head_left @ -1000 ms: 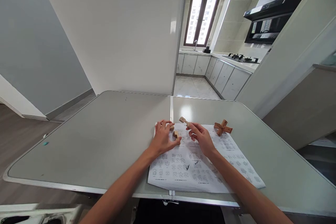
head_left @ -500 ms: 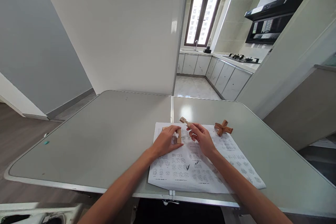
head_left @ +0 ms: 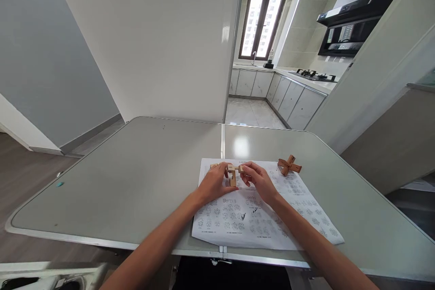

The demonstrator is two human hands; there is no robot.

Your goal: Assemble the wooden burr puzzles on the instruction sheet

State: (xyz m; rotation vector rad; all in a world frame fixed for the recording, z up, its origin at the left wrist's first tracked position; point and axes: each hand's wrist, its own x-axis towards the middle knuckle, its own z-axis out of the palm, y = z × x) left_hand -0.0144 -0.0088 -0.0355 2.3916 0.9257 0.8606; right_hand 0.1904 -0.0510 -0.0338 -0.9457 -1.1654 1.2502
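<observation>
My left hand [head_left: 215,182] rests on the printed sheet [head_left: 234,231], its fingers closed around a light notched wooden puzzle piece [head_left: 233,180] that stands on the paper. Between the fingertips of my right hand [head_left: 258,180] is a second notched wooden piece [head_left: 235,169], lying sideways across the top of the first one. The two pieces seem to touch, though fingers cover part of both. Behind my left hand, a bit of another light wooden piece [head_left: 214,165] shows. To the right, a darker brown cluster of crossed wooden pieces [head_left: 289,166] sits at the sheet's edge.
The grey folding table [head_left: 112,176] has a metal rim and a centre seam. A small teal object [head_left: 60,184] lies near its left edge. Beyond the table stand a white panel [head_left: 163,45] and a kitchen with a counter [head_left: 306,82].
My right hand has brought its wooden piece down and left, from raised above the paper to across the top of the piece in my left hand. The left hand has barely moved.
</observation>
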